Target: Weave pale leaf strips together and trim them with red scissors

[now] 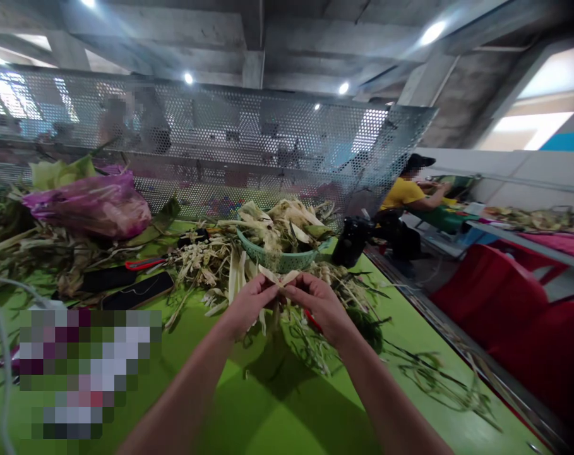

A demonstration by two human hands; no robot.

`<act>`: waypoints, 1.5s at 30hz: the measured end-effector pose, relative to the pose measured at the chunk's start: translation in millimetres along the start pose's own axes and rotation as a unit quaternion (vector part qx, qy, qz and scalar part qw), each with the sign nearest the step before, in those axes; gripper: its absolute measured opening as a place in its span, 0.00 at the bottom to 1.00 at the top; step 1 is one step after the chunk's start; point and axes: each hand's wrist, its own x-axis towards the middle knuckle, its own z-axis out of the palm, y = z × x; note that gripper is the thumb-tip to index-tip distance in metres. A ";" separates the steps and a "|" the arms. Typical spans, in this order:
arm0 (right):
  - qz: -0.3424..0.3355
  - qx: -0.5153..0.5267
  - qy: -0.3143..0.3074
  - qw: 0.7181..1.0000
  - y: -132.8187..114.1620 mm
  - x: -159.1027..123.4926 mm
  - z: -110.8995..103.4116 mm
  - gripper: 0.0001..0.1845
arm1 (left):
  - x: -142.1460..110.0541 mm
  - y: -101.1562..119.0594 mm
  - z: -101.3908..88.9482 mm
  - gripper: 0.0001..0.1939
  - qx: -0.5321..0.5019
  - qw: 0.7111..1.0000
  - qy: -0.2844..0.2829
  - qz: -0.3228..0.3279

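Observation:
Between my two hands is a pale corn husk strip [280, 282], its two ends spreading upward like a V. My left hand [253, 302] pinches it from one side with thumb and fingertips. On the other side my right hand [317, 304] pinches it too, so the fingertips of both hands nearly meet. Just beyond them stands a green plastic basket [281, 258] heaped with dry husks [291, 221]. Under my right hand a bit of a red-handled tool [312, 320] shows, mostly hidden. A bundle of dark green string [366, 328] lies beside that hand.
The green table [182, 373] carries loose husk scraps [204, 259], a phone [137, 292], red-handled scissors [144, 263] and a pink plastic bag [92, 202]. A black mug [350, 241] stands right of the basket. A perforated metal screen [249, 145] closes the back. Red chairs [499, 303] and a person in yellow [407, 193] are at right.

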 end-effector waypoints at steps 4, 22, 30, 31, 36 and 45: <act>0.003 -0.024 0.039 0.999 1.6 -0.6 -0.8 0.14 | -0.4 -1.9 -2.1 0.17 0.010 1.000 -0.010 -0.005; -0.014 -0.018 0.096 0.995 6.3 -1.0 3.3 0.11 | -1.4 -6.6 1.8 0.11 0.025 0.998 -0.050 -0.039; 0.010 0.010 0.032 0.999 -0.4 -1.1 3.7 0.14 | 1.4 -11.0 -3.3 0.15 0.005 1.000 -0.001 -0.019; 0.014 0.006 0.020 1.000 -1.3 -1.2 4.8 0.14 | 2.0 -11.7 -4.4 0.15 -0.002 1.000 0.008 -0.015; 0.012 -0.022 -0.007 1.000 -1.5 -0.3 6.7 0.14 | 4.7 -12.9 -7.7 0.15 0.013 1.000 0.026 0.007; 0.015 -0.081 -0.018 0.996 0.5 2.3 3.8 0.12 | 5.2 -11.1 -6.5 0.13 0.031 0.997 0.069 0.000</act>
